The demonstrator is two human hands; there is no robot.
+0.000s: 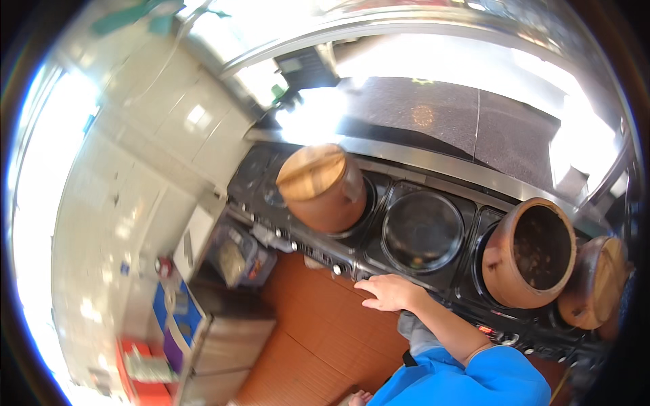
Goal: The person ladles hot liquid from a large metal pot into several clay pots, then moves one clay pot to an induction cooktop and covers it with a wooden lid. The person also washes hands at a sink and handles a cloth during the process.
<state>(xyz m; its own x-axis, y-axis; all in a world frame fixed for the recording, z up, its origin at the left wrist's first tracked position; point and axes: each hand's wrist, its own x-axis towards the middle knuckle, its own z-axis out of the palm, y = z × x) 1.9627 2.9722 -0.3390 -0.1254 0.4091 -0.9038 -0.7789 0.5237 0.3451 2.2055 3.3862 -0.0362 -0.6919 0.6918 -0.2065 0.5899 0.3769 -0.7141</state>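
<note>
My right hand point(390, 293) reaches out over the front edge of a black cooktop point(378, 248), fingers apart. Its fingertips are close to a control knob point(361, 274); blur hides whether they touch. Behind the hand is a bare round black burner plate point(423, 231). A brown clay pot point(330, 208) with a wooden lid point(312, 171) stands on the left burner. To the right, an uncovered clay pot point(497, 269) shows dark contents inside. Only the fingers of my left hand point(360, 398) show at the bottom edge, so what it holds is hidden.
Another wooden-lidded pot point(576, 304) stands far right. A red-lit display point(486, 330) glows on the front panel. Below left are a plastic bin point(251, 264) and a steel cabinet point(223, 345). A metal ledge point(406, 157) runs behind the cooktop; a tiled wall point(167, 127) borders the left.
</note>
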